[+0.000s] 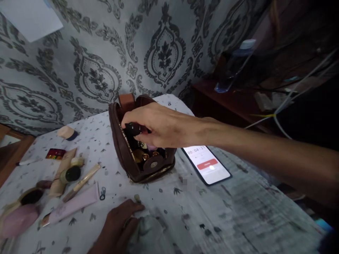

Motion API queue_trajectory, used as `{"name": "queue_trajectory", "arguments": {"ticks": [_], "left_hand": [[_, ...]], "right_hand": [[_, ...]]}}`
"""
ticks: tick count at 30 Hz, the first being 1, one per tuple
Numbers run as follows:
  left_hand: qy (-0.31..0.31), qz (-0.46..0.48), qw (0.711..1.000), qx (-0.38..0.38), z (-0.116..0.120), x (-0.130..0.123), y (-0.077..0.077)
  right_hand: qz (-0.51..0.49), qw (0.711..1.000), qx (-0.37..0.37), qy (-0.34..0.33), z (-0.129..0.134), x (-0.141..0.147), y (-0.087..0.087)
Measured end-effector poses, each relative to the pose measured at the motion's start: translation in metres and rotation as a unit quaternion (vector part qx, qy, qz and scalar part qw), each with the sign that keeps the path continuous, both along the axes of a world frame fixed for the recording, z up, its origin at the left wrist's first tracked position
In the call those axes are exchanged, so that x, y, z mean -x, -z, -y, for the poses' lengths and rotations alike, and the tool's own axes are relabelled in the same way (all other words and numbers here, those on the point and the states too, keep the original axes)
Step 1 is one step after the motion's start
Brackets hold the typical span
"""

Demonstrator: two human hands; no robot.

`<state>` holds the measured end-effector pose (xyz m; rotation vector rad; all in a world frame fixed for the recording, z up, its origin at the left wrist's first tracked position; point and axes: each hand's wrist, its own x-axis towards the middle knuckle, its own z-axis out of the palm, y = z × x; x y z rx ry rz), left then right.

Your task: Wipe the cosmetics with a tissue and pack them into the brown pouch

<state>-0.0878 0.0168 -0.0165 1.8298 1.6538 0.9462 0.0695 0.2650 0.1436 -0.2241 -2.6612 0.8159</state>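
Observation:
Over the open brown bag (119, 141), my right hand (156, 125) pinches a black object (133, 129) between thumb and fingers, at the bag's mouth. Small gold-coloured items (145, 156) show inside the bag. My left hand (120, 224) rests low on the patterned cloth (159, 197), in front of the bag, fingers apart and nothing visible in them. Left of the bag lie a pale pink tube (75, 204), a thin beige stick (83, 181), a black-capped jar (70, 174) and a beige tube (62, 173).
A lit phone (208, 164) lies right of the bag. Farther left are a cream jar (67, 133), a red case (55, 153) and a pink rounded item (19, 220). A clear bottle (234, 67) and white cables (284, 106) are at the right.

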Motion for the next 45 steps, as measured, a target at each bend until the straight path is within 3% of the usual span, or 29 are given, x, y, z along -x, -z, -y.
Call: {"name": "queue_trajectory", "arguments": {"ticks": [4,10,18,29,41,45], "left_hand": [[-0.003,0.008,1.0,0.0,0.0,-0.003,-0.001],[-0.035,-0.012,0.999,-0.003,0.005,-0.005,0.001],[-0.012,0.011,1.0,-0.003,0.0,-0.004,-0.004],[-0.017,-0.013,1.0,-0.007,-0.001,-0.006,-0.004],[-0.007,-0.014,1.0,-0.016,0.0,-0.002,0.001],[-0.002,-0.021,1.0,-0.008,0.0,0.0,0.002]], "right_hand": [[0.063,0.998,0.014,-0.015,-0.001,0.006,-0.006],[0.049,0.998,0.031,0.011,0.0,0.007,-0.008],[0.025,0.999,0.013,0.037,-0.005,0.013,0.002],[0.063,0.996,-0.024,0.061,-0.004,0.02,0.013],[0.034,0.999,-0.018,0.026,-0.006,0.02,0.003],[0.02,0.998,-0.003,0.055,-0.004,0.018,0.002]]}}
